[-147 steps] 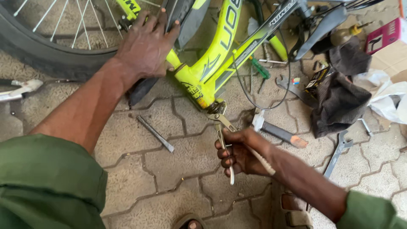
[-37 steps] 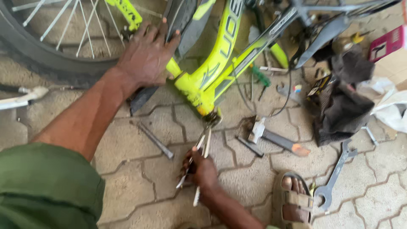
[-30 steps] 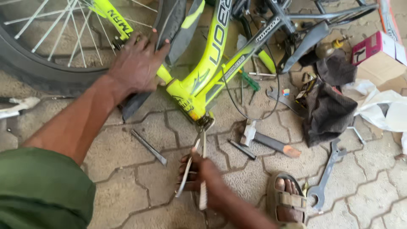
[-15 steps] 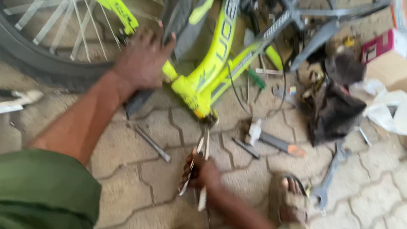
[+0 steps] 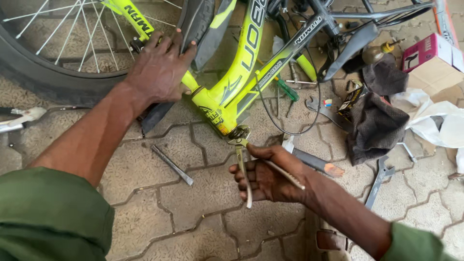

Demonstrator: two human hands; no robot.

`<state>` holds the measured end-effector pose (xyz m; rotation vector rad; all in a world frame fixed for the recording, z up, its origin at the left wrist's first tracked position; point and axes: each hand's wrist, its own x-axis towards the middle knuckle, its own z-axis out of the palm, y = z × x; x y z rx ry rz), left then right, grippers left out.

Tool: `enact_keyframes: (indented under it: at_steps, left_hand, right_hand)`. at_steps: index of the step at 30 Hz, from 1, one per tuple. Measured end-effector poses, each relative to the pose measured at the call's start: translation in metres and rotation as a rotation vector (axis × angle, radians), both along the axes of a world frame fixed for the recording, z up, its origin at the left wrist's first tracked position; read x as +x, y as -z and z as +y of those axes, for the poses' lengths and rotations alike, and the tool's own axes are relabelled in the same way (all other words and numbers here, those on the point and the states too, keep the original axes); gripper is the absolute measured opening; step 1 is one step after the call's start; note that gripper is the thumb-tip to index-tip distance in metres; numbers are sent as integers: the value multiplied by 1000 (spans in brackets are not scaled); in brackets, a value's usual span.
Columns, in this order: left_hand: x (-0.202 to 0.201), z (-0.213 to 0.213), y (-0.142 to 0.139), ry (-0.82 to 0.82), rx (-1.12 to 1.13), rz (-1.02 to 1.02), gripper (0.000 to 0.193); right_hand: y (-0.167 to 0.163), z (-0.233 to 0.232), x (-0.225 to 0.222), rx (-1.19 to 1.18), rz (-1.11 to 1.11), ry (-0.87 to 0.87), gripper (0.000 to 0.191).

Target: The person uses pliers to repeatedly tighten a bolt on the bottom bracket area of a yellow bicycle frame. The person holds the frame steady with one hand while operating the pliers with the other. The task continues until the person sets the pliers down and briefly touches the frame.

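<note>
Under frame (image 5: 227, 104), right hand (image 5: 268, 176) palm-up, grip around pliers (image 5: 243, 162).

Dark rag (image 5: 374, 133), spanner (image 5: 378, 181) – green screwdriver (image 5: 286, 89), cardboard box (image 5: 432, 63), metal rod (image 5: 172, 165)

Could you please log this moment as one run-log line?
left hand: braces bike frame | right hand: holds pliers at bottom bracket

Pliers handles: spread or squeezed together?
Spread. The pliers handles fork apart through the right hand, the head on the bike frame.
</note>
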<state>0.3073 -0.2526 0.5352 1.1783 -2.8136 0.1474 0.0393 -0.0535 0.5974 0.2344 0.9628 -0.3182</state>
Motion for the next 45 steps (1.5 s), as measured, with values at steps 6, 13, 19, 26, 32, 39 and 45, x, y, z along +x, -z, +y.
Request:
enact_keyframes:
  at_steps: [6,13,19,26,32,39,45]
  left_hand:
    - [2,2,2,0,-59,-16,110]
    - [0,1,-2,-5,-23,-6,116]
    - [0,2,-6,-9,-18,-33,115]
    - [-1,-1,-2,-15,9,-33,114]
    - [-1,-5,-1,2,2,10,121]
    - [1,-1,-7,2,23,20,113]
    - [3,-3,0,26,-43,86,119]
  right_hand:
    - [50,26,10,-48,105,45,32]
    - [126,71,119,-490,707,326,34]
    - [68,56,89,-103,548,180,38]
    - [0,9,-8,-33,88,-122,44]
    - [59,42,58,81,448,348,29]
    - [88,74,82,-247,509,186,35]
    - [12,42,28,-109,128,126,30]
